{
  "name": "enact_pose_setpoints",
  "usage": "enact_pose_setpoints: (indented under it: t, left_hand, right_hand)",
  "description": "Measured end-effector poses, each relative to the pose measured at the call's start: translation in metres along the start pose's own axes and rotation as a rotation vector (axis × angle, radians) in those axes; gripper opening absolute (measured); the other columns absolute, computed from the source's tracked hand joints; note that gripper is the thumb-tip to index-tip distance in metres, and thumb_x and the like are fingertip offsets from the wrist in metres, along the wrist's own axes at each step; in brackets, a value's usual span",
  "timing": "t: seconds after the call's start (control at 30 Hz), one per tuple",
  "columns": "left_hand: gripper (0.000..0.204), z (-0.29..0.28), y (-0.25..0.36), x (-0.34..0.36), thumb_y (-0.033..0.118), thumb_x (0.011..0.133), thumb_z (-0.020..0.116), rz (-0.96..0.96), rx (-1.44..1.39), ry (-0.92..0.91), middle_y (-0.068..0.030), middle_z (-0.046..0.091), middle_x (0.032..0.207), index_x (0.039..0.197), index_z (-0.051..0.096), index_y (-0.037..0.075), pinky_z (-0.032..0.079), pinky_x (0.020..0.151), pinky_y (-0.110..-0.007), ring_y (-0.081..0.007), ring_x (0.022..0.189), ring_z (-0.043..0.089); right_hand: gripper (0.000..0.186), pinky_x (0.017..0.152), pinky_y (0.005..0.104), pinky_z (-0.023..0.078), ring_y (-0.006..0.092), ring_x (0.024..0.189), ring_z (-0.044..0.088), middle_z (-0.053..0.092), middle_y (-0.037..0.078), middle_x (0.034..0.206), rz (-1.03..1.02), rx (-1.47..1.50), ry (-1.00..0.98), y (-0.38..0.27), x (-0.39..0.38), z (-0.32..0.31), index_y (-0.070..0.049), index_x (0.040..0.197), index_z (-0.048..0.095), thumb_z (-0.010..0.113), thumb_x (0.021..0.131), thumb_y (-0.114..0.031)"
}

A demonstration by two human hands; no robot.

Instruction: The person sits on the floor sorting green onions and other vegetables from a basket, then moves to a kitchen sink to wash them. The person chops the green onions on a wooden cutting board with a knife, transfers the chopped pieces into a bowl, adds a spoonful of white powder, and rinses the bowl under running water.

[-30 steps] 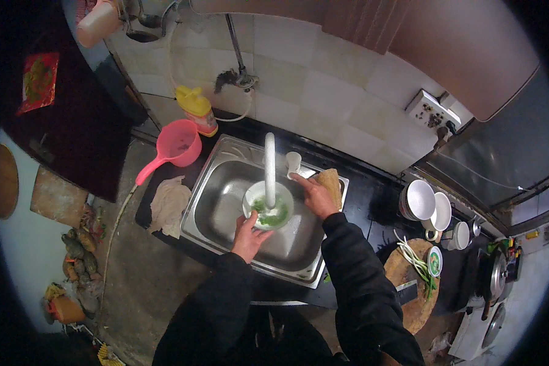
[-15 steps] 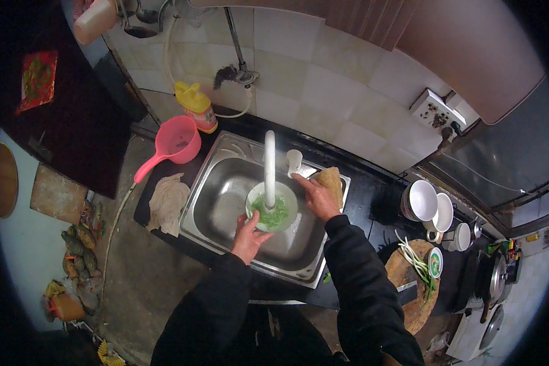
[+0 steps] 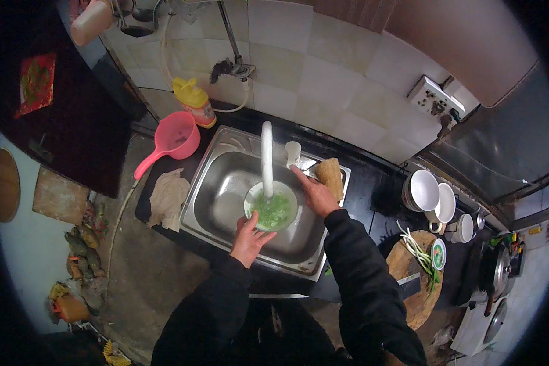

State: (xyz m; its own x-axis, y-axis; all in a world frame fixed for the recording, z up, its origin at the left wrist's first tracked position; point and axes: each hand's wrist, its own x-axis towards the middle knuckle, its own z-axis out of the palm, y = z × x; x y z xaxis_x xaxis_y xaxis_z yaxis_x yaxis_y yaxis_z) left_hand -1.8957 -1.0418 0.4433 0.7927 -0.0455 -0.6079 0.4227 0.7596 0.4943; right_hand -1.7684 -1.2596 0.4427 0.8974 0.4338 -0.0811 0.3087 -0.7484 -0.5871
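Inside the steel sink [image 3: 226, 174], a pale round bowl [image 3: 293, 215] with chopped greens [image 3: 273, 210] in water sits under the white faucet spout [image 3: 266, 152]. My left hand [image 3: 249, 241] is closed on the bowl's near left rim, thumb at the inside edge and fingers beneath. My right hand [image 3: 317, 194] reaches over the sink's right side. Its forefinger stretches to the lower end of the white faucet handle [image 3: 293, 152], appearing to touch it; the other fingers are partly hidden. A tan loofah-like scrubber [image 3: 329, 177] lies just beyond that hand.
A pink dipper [image 3: 177, 134] and a yellow-capped bottle [image 3: 192, 100] stand left of the sink, above a beige cloth [image 3: 168, 198]. On the right, a round chopping board [image 3: 399, 268] carries scallions [image 3: 418, 253], a knife [image 3: 410, 285] and a small tub [image 3: 438, 253]. White bowls [image 3: 422, 190] stand behind it.
The view has shifted slightly. The greens and water look more spread and higher in the bowl. Both hands keep nearly the same places, left on the bowl, right at the faucet handle.
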Motion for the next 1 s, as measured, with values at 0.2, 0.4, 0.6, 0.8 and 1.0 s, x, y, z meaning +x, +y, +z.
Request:
enact_pose_setpoints:
  t: [0.2, 0.4, 0.6, 0.8, 1.0]
  left_hand:
    - [0.048, -0.006, -0.002, -0.004, 0.032, 0.091, 0.067, -0.031, -0.026, 0.022, -0.0146, 0.047, 0.130, 0.123, 0.038, 0.014, 0.045, 0.099, -0.059, -0.0340, 0.125, 0.047]
    - [0.049, -0.010, -0.004, -0.009, 0.031, 0.091, 0.067, 0.024, 0.025, 0.021, -0.0142, 0.048, 0.130, 0.127, 0.039, 0.015, 0.046, 0.098, -0.059, -0.0353, 0.123, 0.049]
    - [0.047, -0.013, -0.007, -0.019, 0.031, 0.091, 0.067, -0.048, 0.084, 0.006, -0.0147, 0.048, 0.130, 0.126, 0.040, 0.015, 0.046, 0.097, -0.059, -0.0359, 0.122, 0.050]
    - [0.046, -0.011, -0.017, -0.023, 0.031, 0.091, 0.066, -0.116, 0.084, -0.034, -0.0155, 0.047, 0.131, 0.126, 0.041, 0.013, 0.044, 0.098, -0.061, -0.0365, 0.123, 0.049]
    - [0.045, -0.005, -0.025, -0.021, 0.026, 0.093, 0.064, -0.081, 0.147, -0.064, -0.0147, 0.044, 0.133, 0.127, 0.037, 0.013, 0.042, 0.101, -0.061, -0.0349, 0.126, 0.046]
  right_hand:
    - [0.091, 0.077, 0.0483, 0.052, 0.0404, 0.086, 0.066, 0.063, 0.023, 0.105, 0.023, -0.098, 0.003, 0.000, -0.003, 0.006, -0.036, 0.151, 0.014, 0.050, 0.078, 0.006]
    - [0.090, 0.070, 0.0485, 0.052, 0.0409, 0.079, 0.065, 0.063, 0.021, 0.091, -0.026, -0.259, -0.074, 0.005, -0.009, 0.014, -0.031, 0.152, 0.012, 0.051, 0.080, 0.004]
    - [0.051, 0.066, 0.0426, 0.051, 0.0343, 0.071, 0.065, 0.063, 0.017, 0.080, -0.008, 0.030, 0.265, 0.002, -0.049, 0.003, -0.016, 0.132, 0.050, 0.052, 0.083, 0.000]
    - [0.026, 0.076, 0.0464, 0.051, 0.0412, 0.088, 0.064, 0.066, 0.021, 0.095, 0.225, 0.348, 0.169, 0.000, -0.126, -0.002, -0.008, 0.111, 0.062, 0.053, 0.086, -0.011]
    - [0.018, 0.063, 0.0361, 0.052, 0.0251, 0.068, 0.068, 0.069, 0.013, 0.078, 0.178, 0.333, 0.305, -0.008, -0.097, -0.003, -0.002, 0.099, 0.064, 0.054, 0.092, -0.016]
